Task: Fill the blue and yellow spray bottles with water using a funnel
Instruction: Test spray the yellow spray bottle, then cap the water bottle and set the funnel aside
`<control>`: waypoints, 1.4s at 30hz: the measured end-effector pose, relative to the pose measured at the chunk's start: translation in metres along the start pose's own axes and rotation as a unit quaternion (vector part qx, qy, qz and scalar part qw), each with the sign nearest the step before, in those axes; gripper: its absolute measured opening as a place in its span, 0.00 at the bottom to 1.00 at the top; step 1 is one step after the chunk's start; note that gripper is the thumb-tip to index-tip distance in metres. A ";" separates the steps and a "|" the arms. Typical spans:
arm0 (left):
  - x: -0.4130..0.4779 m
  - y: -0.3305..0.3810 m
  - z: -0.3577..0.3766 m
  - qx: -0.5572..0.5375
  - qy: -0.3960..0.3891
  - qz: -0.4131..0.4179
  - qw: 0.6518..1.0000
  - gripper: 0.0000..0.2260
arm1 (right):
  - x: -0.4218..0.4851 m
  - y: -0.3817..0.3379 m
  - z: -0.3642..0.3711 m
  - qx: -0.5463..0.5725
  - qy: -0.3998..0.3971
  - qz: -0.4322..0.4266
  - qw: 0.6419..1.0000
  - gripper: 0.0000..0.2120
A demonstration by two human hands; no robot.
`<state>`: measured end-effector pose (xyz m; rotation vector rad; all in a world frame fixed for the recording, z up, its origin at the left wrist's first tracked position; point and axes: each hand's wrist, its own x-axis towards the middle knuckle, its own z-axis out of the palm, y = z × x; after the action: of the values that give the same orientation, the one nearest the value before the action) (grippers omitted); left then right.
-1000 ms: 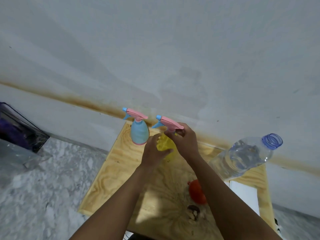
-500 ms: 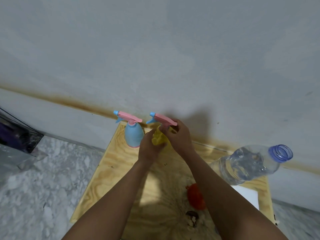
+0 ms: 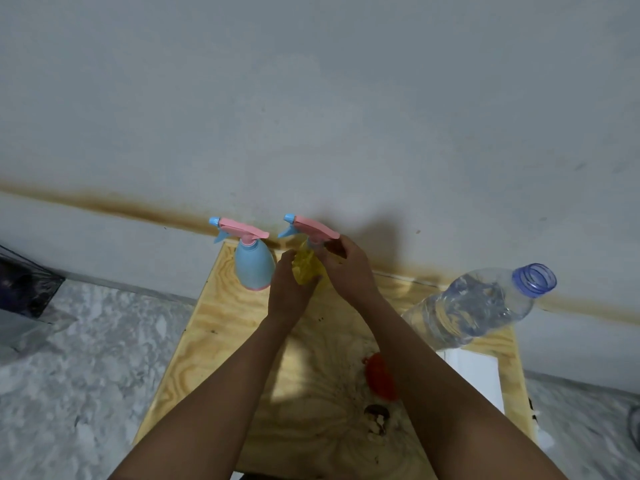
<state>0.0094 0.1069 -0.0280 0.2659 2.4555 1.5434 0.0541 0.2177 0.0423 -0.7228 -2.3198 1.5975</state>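
At the counter's (image 3: 221, 306) far edge, the left hand (image 3: 289, 292) grips the yellow bottle (image 3: 304, 268); the right hand (image 3: 346, 263) holds its pink sprayer (image 3: 315, 228). The blue bottle (image 3: 252, 265) stands just left.

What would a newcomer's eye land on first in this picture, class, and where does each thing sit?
First, the two hands meeting at the far edge of the wooden table: the left hand wraps the yellow spray bottle while the right hand grips its pink trigger head. Just left of them stands the blue spray bottle, upright. On the right, a large clear water bottle, uncapped, stands out.
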 end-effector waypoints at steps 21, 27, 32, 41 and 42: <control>-0.122 0.065 0.032 -0.047 -0.144 0.103 0.983 0.27 | -0.186 0.090 -0.118 -0.137 0.161 0.014 0.977 0.09; -0.145 0.162 0.064 -0.045 -0.179 0.203 0.962 0.38 | -0.228 0.162 -0.149 -0.240 0.080 0.150 0.956 0.12; -0.149 0.183 0.084 -0.077 -0.146 0.169 0.972 0.37 | -0.241 0.177 -0.152 -0.300 -0.040 0.170 0.938 0.25; -0.161 0.193 0.079 -0.061 -0.138 0.144 0.978 0.33 | -0.238 0.183 -0.152 -0.339 -0.053 0.123 0.931 0.18; -0.160 0.194 0.078 -0.059 -0.143 0.140 0.978 0.33 | -0.238 0.182 -0.154 -0.319 -0.042 0.122 0.939 0.19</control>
<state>0.1916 0.2141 0.1299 0.7835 2.1641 1.6176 0.3748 0.2702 -0.0468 -1.1264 -2.9343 0.9352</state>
